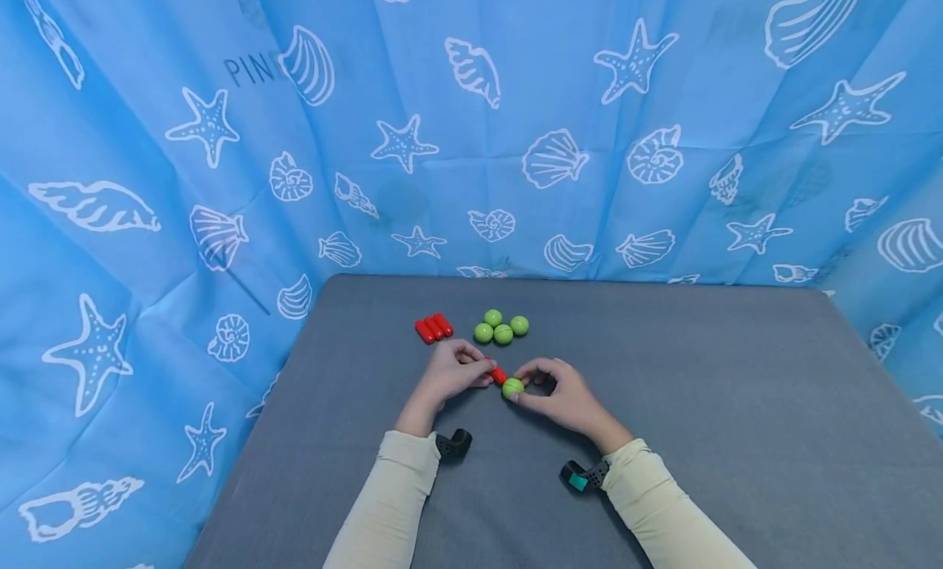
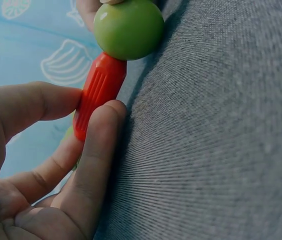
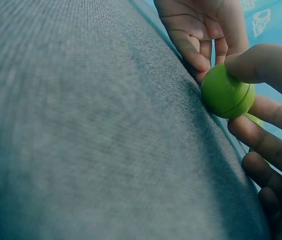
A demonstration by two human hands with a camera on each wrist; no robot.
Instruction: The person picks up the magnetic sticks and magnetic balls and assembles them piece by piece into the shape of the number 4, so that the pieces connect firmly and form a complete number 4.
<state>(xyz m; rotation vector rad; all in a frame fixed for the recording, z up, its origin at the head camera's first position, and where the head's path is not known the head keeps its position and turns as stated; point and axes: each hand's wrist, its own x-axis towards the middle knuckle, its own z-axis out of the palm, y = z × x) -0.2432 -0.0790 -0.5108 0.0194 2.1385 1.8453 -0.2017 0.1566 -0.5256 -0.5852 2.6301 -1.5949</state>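
My left hand (image 1: 458, 368) pinches a red ridged rod (image 2: 100, 90) between thumb and fingers, low over the grey cloth. The far end of that rod touches a green ball (image 1: 512, 388). Thumb and fingertips of my right hand (image 1: 561, 395) hold the ball, which has a seam line around it in the right wrist view. Rod and ball meet end to end, between the two hands. Whether they are joined or only touching, I cannot tell. In the right wrist view the rod is hidden behind the ball (image 3: 227, 92).
Beyond my left hand several red rods (image 1: 434, 328) lie side by side. To their right is a cluster of several green balls (image 1: 503, 334). All rest on the grey table (image 1: 700, 405). A blue curtain (image 1: 471, 127) with white shell and starfish prints hangs behind and at the sides.
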